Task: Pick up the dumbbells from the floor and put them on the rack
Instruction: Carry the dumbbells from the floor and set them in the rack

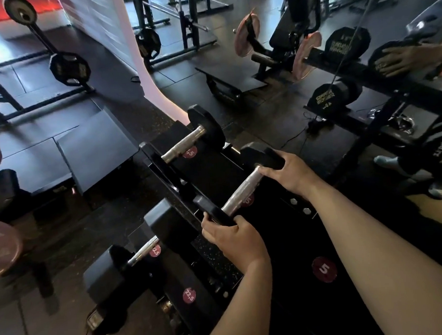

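Note:
A small black dumbbell with a knurled chrome handle lies across the top tier of the black rack, over a red "5" sticker. My left hand grips its near head and my right hand grips its far head. Beyond it, at the rack's far end, a second dumbbell rests in its slot. On the lower tier at the left sits a bigger dumbbell beside a "22.5" label.
A mirror at the upper right shows dumbbells on a rack and a reflected hand. Barbell stands with plates and a bench fill the floor behind. Dark floor mats lie left of the rack.

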`<state>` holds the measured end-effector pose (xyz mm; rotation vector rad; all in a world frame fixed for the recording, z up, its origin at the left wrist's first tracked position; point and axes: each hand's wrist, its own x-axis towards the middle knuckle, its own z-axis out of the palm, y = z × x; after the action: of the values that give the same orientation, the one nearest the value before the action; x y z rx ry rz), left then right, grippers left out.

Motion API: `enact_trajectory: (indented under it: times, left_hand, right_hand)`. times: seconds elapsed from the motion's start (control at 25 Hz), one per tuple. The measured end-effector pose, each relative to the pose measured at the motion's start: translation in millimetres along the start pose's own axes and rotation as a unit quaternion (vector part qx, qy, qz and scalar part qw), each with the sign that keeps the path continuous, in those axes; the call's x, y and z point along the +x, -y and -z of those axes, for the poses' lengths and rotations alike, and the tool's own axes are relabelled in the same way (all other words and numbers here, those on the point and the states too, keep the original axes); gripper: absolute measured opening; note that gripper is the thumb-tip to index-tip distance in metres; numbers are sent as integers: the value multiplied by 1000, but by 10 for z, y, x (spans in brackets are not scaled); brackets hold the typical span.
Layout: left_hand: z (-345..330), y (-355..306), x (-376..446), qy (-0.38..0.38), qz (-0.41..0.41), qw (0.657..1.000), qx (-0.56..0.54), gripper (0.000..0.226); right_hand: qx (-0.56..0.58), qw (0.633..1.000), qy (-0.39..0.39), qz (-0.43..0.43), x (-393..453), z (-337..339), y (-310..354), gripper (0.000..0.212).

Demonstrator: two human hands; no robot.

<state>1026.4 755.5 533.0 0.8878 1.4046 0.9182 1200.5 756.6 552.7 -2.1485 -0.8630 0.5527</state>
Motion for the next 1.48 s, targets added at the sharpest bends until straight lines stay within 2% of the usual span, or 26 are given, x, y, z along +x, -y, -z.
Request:
enact_trajectory:
  times: [0.24, 0.4, 0.56, 0.64, 0.72, 0.84, 1.04, 1.24, 1.48]
  left_hand:
    - [88, 0, 15, 17, 3, 1000, -15, 65]
    - [94, -151, 26, 16, -15, 999, -29, 69]
    - [135, -317, -17, 26, -117, 992, 40, 74]
    - [146, -352, -131, 55, -203, 970, 120, 75]
    - [158, -386, -379, 112, -291, 933, 182, 69]
    - [136, -366, -964, 268, -383, 861, 202, 54]
    - [215, -70, -2312, 495, -423, 727, 218, 41]
    - [937, 473, -4082, 667, -420, 576, 216, 45]
    - [2625, 1192, -6350, 826, -399, 366, 157, 41]
  right_hand:
    - [-36, 999, -10, -7, -62, 1, 52, 42]
    - [14, 998, -68, -8, -252, 21, 121, 38]
    - [78, 992, -98, -23, -607, 245, 240, 36]
    - [111, 986, -116, -34, -876, 382, 237, 32]
    - [128, 980, -147, -42, -1250, 573, 151, 34]
    - [126, 967, -211, -69, -2039, 946, -146, 36]
    - [138, 926, -321, -143, -3912, 1566, -605, 37]
    - [147, 847, -452, -239, -6320, 1683, -969, 38]
    - [89, 706, -613, -344, -9645, 1166, -790, 35]
